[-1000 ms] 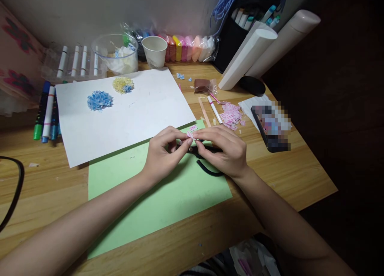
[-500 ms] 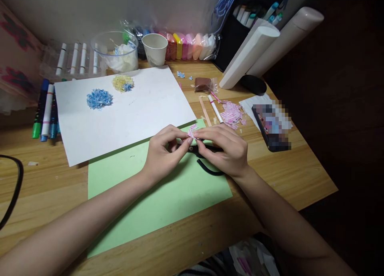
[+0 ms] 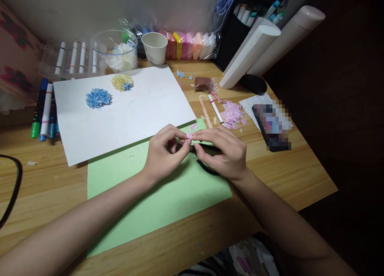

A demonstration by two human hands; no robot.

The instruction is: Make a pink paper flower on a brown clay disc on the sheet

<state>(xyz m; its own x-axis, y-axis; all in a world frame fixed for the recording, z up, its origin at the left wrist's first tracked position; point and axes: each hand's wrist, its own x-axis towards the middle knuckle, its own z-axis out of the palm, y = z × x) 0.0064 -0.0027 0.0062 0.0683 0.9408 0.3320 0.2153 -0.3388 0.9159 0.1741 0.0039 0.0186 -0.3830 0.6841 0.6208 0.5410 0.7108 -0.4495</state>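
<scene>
My left hand [image 3: 165, 150] pinches a small pink-striped paper scrap [image 3: 189, 135] between thumb and forefinger. From the other side, the fingertips of my right hand [image 3: 226, 150] reach up to this scrap; its thumb stands apart from its forefinger. Under both hands lie black-handled scissors [image 3: 207, 168], partly covered, on a green sheet [image 3: 156, 200]. Another pink-striped scrap [image 3: 193, 126] rests on the green sheet just beyond the fingers. To the left, a white sheet [image 3: 144, 104] bears a blue shredded-paper clump [image 3: 99, 98] and a yellow one [image 3: 121, 83] with some blue.
Pink paper shreds [image 3: 231, 114], a marker [image 3: 215, 108], a wooden stick [image 3: 205, 112] and a phone [image 3: 270, 128] lie to the right. At the back stand a paper cup [image 3: 154, 48], a clear tub [image 3: 115, 60], bagged coloured clay [image 3: 189, 46] and white tubes [image 3: 252, 56].
My right thumb has come away from the forefinger, opening a gap. One pink-striped scrap now shows separately beyond the fingers. My left hand keeps its pinch in nearly the same place.
</scene>
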